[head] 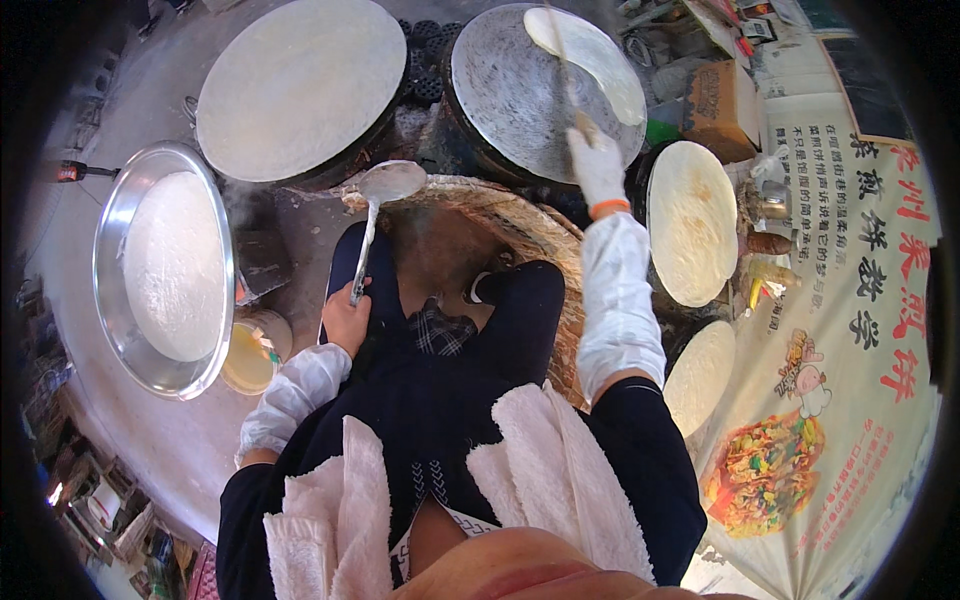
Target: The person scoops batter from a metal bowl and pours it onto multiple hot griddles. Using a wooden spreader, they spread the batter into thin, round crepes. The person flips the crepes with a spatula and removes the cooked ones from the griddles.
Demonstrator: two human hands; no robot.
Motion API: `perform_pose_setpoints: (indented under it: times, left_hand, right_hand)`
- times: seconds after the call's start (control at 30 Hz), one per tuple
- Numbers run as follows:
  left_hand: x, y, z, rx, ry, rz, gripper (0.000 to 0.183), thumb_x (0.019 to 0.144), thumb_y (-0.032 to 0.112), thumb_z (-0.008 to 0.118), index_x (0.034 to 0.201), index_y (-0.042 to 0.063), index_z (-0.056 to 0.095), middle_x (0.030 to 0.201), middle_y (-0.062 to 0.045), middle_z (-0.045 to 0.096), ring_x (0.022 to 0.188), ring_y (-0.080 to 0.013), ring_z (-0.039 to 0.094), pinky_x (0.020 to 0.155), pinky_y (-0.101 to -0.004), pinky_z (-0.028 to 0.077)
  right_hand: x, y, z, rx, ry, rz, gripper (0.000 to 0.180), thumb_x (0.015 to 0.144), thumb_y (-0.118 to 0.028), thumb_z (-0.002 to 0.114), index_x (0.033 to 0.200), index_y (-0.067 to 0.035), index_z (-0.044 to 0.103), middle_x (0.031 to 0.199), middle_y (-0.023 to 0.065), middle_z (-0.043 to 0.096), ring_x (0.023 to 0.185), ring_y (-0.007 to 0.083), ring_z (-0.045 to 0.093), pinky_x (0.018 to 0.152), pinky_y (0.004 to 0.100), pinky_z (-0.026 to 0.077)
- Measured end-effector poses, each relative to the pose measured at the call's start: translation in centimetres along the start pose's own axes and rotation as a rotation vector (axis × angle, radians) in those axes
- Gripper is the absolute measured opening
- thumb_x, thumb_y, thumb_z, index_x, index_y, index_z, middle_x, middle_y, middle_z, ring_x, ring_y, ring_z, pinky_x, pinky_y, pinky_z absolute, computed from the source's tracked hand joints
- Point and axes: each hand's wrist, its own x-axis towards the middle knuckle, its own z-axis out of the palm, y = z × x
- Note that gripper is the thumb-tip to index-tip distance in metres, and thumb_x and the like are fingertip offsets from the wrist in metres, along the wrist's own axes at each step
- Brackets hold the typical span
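My left hand [347,321], bare below a white sleeve cover, grips the handle of a metal ladle [392,181]. The ladle's bowl is coated with pale batter and hangs above the front rim of the stove surround. My right hand [598,166], in a white glove with an orange band at the wrist, holds a wooden spreader [587,129] over a round griddle [510,105]. Pale batter [592,56] lies in a crescent along that griddle's far right side; the spreader's far end is blurred. A second griddle, ahead on the left, is covered by a thin pale pancake [300,90].
On my left stands a steel basin [105,247] of white batter, with a tub [281,334] of yellowish liquid beside it. More pancakes [694,225] lie on griddles to my right. Beyond are a cardboard box [720,105] and a printed banner [832,300]. Coal briquettes [427,60] stand between the griddles.
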Motion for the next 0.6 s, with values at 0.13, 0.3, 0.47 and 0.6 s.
perform_pose_setpoints:
  times: [0.13,0.3,0.47,0.6]
  left_hand:
    - [0.0,0.5,0.3,0.026,0.001,0.028,0.033,0.082,0.016,0.060,0.113,0.015,0.072,0.088,-0.023,0.067,0.088,-0.0408,0.065,0.083,-0.0486,0.050]
    - [0.2,1.1,0.5,0.034,0.024,0.040,0.032,0.082,0.016,0.060,0.112,0.015,0.073,0.082,-0.022,0.066,0.081,-0.0404,0.065,0.078,-0.0484,0.050]
    - [-0.2,1.1,1.0,0.012,0.055,0.019,0.031,0.083,0.017,0.060,0.110,0.015,0.073,0.080,-0.022,0.066,0.079,-0.0402,0.065,0.075,-0.0474,0.050]
    - [-0.6,1.6,0.8,0.034,0.057,-0.007,0.031,0.083,0.017,0.060,0.111,0.015,0.073,0.082,-0.022,0.066,0.080,-0.0405,0.065,0.076,-0.0479,0.050]
  right_hand:
    - [2.6,6.2,-4.5,-0.079,0.042,0.286,0.047,0.091,-0.040,0.059,0.120,-0.005,0.068,0.107,0.0260,0.070,0.105,0.0419,0.065,0.092,0.0443,0.051]
    - [6.4,6.7,-3.5,-0.079,0.038,-0.006,0.049,0.092,-0.040,0.059,0.123,-0.003,0.066,0.115,0.0264,0.067,0.110,0.0425,0.063,0.095,0.0452,0.049]
    - [3.7,-2.4,-0.8,-0.052,-0.225,0.005,0.043,0.094,-0.039,0.056,0.130,-0.015,0.063,0.112,0.0264,0.067,0.110,0.0432,0.062,0.094,0.0482,0.049]
    - [3.4,0.8,-2.5,-0.060,-0.202,-0.097,0.044,0.094,-0.040,0.055,0.132,-0.019,0.062,0.113,0.0244,0.068,0.109,0.0415,0.063,0.095,0.0472,0.050]
